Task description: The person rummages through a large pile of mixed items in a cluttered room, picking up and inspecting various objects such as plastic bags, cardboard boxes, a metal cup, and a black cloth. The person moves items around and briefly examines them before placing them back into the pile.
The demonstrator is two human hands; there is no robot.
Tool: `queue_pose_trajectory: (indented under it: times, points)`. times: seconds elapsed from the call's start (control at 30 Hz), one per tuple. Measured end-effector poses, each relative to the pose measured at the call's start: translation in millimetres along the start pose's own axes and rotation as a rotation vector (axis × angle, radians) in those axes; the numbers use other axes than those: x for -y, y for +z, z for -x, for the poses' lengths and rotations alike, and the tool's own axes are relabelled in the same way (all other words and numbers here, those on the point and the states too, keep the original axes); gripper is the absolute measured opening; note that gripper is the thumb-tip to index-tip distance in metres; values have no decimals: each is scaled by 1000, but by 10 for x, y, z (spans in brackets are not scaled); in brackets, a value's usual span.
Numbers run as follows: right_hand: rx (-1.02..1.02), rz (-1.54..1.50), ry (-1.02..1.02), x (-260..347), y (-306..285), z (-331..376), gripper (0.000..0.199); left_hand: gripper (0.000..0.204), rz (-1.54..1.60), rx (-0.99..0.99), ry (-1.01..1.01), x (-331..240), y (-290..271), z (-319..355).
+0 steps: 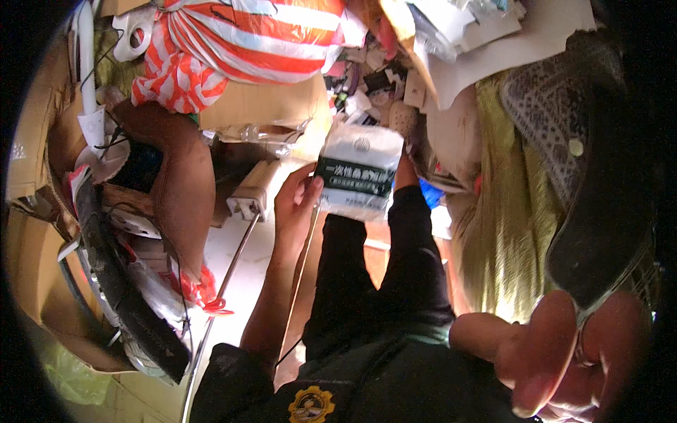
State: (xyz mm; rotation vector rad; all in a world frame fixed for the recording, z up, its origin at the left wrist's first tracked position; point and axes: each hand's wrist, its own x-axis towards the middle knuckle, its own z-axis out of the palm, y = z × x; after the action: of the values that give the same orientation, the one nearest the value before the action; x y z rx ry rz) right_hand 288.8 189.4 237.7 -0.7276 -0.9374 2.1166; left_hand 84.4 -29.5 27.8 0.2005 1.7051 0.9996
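The person's left hand [296, 199] is gripping the left edge of a white packet [358, 171] while the right hand, behind the packet, is hidden, its grip indeterminable; next, judging by this, a steady two-handed hold.

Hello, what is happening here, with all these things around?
A person holds up a white packet with a dark band. The left hand grips its left edge. The right arm, in a dark sleeve, reaches behind the packet, so the right hand is mostly hidden. Around them is clutter: a red and white striped bag, cardboard and a gold cloth.
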Motion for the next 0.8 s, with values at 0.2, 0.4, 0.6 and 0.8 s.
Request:
queue_pose_trajectory:
  times: [0.2, 0.4, 0.6, 0.8]
  points:
    - [-15, -42, 24, -37, -207, 15, 48, 33, 64, -34, -48, 49, 45, 142]
    - [-146, 128, 82, -377, -508, 229, 63, 37, 55, 134, 19, -273, 588, -88]
    - [-104, 515, 947, -1630, -1063, 1785, 51, 49, 275, 188, 217, -1285, 1607, -478]
    - [154, 1543, 871, -2128, -961, 2427, 57, 42, -315, 500, 217, -815, 1403, -79]
